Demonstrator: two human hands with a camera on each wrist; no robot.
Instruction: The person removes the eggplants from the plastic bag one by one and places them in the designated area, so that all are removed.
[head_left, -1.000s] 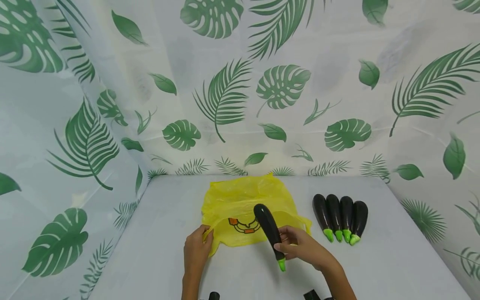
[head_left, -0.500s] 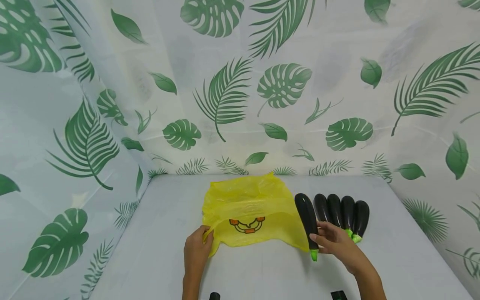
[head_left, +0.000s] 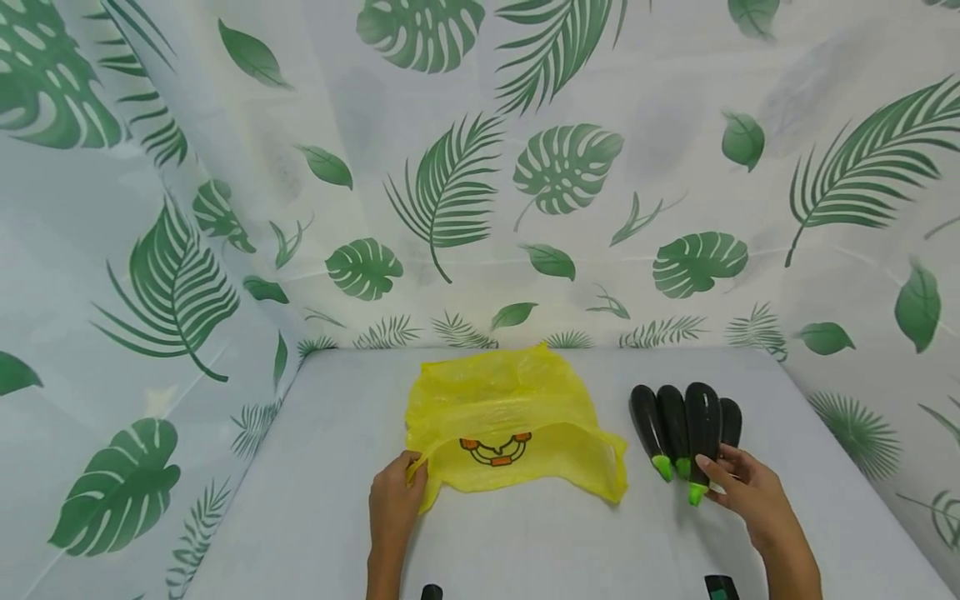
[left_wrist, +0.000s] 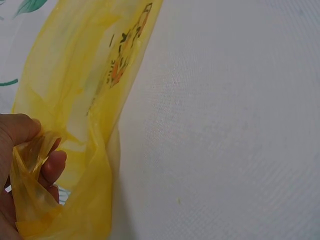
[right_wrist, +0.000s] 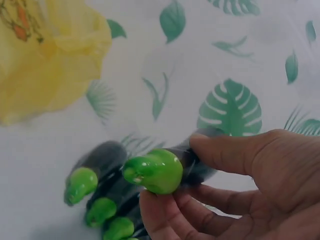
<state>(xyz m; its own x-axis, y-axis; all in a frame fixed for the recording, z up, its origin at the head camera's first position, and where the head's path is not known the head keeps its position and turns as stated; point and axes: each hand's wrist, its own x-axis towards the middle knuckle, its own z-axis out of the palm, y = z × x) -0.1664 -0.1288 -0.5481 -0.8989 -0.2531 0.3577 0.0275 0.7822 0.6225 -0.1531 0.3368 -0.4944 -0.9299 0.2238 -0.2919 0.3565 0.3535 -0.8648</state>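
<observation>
A yellow plastic bag (head_left: 502,417) with an orange and black print lies at the middle of the table. My left hand (head_left: 396,492) pinches its near left corner; in the left wrist view the crumpled film (left_wrist: 37,160) runs between thumb and fingers. Over on the right, my right hand (head_left: 750,492) holds a dark eggplant (head_left: 702,421) near its green stem end, thumb on one side and fingers on the other. Several more eggplants (head_left: 647,421) lie side by side behind and beside it. The held one partly covers them, and I cannot tell whether it touches them.
The white table (head_left: 315,483) ends at a leaf-printed curtain (head_left: 570,275) behind, with more of it along both sides. Small black devices sit by each wrist at the bottom edge, the right one (head_left: 722,587) showing more.
My right hand has carried the eggplant from in front of the bag rightward to the row of eggplants. The bag's right edge shows again. My left hand has stayed at the bag's corner.
</observation>
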